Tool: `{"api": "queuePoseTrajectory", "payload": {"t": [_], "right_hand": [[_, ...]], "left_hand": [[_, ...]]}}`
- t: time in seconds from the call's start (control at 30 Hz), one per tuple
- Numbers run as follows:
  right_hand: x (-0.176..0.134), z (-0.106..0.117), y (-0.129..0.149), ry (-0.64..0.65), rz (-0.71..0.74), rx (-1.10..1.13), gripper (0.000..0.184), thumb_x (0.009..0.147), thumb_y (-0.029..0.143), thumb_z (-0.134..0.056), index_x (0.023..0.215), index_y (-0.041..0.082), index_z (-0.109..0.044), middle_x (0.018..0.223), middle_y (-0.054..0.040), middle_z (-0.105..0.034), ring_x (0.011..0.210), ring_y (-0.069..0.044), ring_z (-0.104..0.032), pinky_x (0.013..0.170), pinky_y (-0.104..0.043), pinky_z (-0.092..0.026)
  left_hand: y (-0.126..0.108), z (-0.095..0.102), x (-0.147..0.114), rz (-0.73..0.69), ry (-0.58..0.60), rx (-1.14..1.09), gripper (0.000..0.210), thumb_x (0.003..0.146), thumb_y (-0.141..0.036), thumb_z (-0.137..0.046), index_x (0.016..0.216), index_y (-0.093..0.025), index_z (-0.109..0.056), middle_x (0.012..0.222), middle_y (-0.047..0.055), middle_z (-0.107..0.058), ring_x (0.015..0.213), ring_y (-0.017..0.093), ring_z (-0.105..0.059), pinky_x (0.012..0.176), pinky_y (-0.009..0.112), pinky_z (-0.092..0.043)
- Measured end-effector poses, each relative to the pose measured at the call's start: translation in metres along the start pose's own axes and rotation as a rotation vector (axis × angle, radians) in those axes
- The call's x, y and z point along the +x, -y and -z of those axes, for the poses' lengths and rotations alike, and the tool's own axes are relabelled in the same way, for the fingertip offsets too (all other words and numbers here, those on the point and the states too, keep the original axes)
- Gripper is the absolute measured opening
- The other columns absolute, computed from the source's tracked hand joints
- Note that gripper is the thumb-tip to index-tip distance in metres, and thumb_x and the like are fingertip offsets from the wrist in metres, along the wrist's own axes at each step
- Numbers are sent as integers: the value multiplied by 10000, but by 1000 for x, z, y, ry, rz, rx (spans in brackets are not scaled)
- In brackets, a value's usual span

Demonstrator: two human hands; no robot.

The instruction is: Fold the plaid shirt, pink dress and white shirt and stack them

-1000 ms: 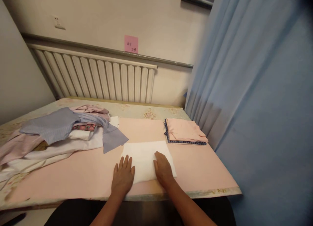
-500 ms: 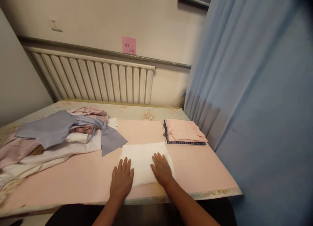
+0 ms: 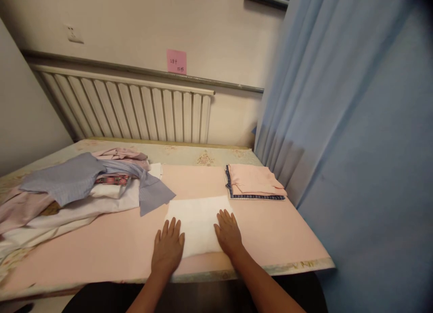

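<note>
A white folded cloth (image 3: 198,225) lies flat on the pink sheet (image 3: 111,245) in front of me. My left hand (image 3: 168,247) rests palm down at its left edge, fingers stretched out and partly on the pink sheet. Over the cloth's right side lies my right hand (image 3: 229,232), also flat with fingers extended, covering part of that edge. Neither hand grips anything. Beyond my right hand sits a stack of folded cloths (image 3: 257,180), pink on top with a dark checked one beneath.
A loose heap of clothes (image 3: 67,177), blue-grey, pink and white, spreads over the table's left side. A blue curtain (image 3: 338,123) hangs along the right. Behind the table stand a radiator (image 3: 135,110) and a wall with a pink note (image 3: 176,61).
My right hand has slid slightly to the right across the white cloth. My left hand and the cloth stay nearly where they were.
</note>
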State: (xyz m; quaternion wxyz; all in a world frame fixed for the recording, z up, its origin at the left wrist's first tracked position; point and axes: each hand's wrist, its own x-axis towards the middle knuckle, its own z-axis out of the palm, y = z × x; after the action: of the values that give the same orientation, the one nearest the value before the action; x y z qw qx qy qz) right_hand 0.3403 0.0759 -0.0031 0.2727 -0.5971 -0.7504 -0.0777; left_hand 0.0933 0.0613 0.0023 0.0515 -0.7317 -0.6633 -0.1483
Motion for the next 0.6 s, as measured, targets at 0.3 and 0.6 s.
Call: {"api": "queuePoseTrajectory", "payload": {"t": [0.3,0.6], "right_hand": [[-8,8,-9,-56,-182,-48,388,915,200,-412,1269,112,-544,1410,-165,-475,1362,-262,-361,1101,-437,-297],[3,33,-32,89,-689,404,501,791,260,-519,1270,113,-527,1242,-169,-596,1199,-296,-510,1017,-399,-376]], "left_hand": [[0,1,0,18,-25,-26,537,930,-350,-314,1412,-143,-426,1533,110,-323,1421,281,-227,1134,487,-186],[14,19,12,257,50,-210,564,898,-317,-364,1388,-40,-364,1401,227,-446,1282,323,-421,993,453,-376]]}}
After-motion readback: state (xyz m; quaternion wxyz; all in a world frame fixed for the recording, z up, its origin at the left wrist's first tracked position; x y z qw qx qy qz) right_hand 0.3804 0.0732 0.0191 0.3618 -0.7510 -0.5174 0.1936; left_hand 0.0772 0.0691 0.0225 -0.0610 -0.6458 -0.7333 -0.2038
